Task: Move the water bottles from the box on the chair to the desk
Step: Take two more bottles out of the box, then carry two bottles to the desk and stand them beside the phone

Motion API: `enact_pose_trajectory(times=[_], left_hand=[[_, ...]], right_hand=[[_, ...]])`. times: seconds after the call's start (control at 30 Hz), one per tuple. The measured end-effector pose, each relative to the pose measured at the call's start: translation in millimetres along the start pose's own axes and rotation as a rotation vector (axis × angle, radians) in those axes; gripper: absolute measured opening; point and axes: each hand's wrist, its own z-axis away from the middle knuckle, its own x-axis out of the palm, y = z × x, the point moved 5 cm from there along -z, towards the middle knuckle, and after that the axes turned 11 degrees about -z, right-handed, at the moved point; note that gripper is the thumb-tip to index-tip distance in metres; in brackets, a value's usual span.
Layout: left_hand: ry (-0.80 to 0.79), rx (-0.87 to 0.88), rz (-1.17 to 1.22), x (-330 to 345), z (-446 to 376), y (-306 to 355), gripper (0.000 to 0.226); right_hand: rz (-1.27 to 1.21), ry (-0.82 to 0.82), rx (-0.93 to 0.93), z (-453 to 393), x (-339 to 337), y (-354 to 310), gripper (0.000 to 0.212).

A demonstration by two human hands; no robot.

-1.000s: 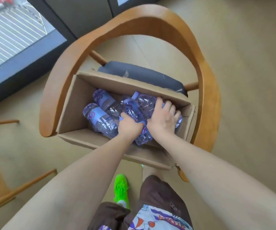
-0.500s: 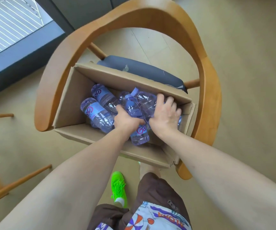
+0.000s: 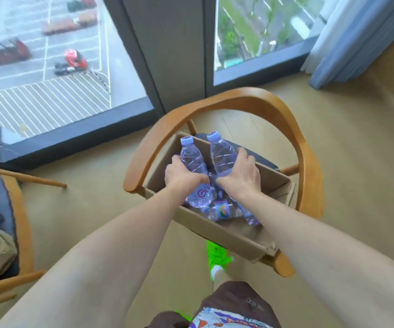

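- So right now each of the hands has its own bottle: the left hand (image 3: 183, 177) is wrapped round the left bottle (image 3: 194, 166), and the right hand (image 3: 241, 176) is wrapped round the right bottle (image 3: 222, 155).
- Both are gripped around the middle with caps pointing up and away, toward the top of the frame. I'd guess that's so they come out of the box (image 3: 226, 235) clean, one per hand to halve the trips.
- Both bottles sit in the centre of the frame, raised above the box opening, nearly touching each other.
- The box rests on the seat of the wooden chair (image 3: 307, 162), which keeps it at easy reach.
- Count: two bottles in hand, plus at least one more bottle lying in the box (image 3: 219, 210); anything else down there is too jumbled to count.
- No worktop in view, so the carry is yet to come.
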Motion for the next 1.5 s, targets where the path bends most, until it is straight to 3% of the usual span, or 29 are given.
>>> enact_pose_trajectory(times=[0.3,0.73,1.03,1.23,1.5], left_hand=[[0.367,0.047,0.264,-213.1,72.0,-73.1,0.080],[1.018,-0.140,0.382,-457.2,264.1,-361.0,0.087],[1.342,-0.411,0.558,-518.9,397.9,-575.4,0.076],[1.531,-0.797,0.536,-531.9,504.4,-698.8,0.079],[1.731,-1.112,0.548,-559.4,633.6,-824.7,0.077]], right_hand=[[-0.119,-0.072,-0.409,97.1,47.0,-194.2,0.065],[-0.268,-0.362,-0.880,371.2,222.2,-423.1,0.067],[-0.232,-0.799,-1.144,585.1,371.4,-495.8,0.070],[-0.204,-1.093,-1.231,731.9,460.6,-524.3,0.070],[-0.133,-1.429,-1.393,932.1,545.7,-556.2,0.067]])
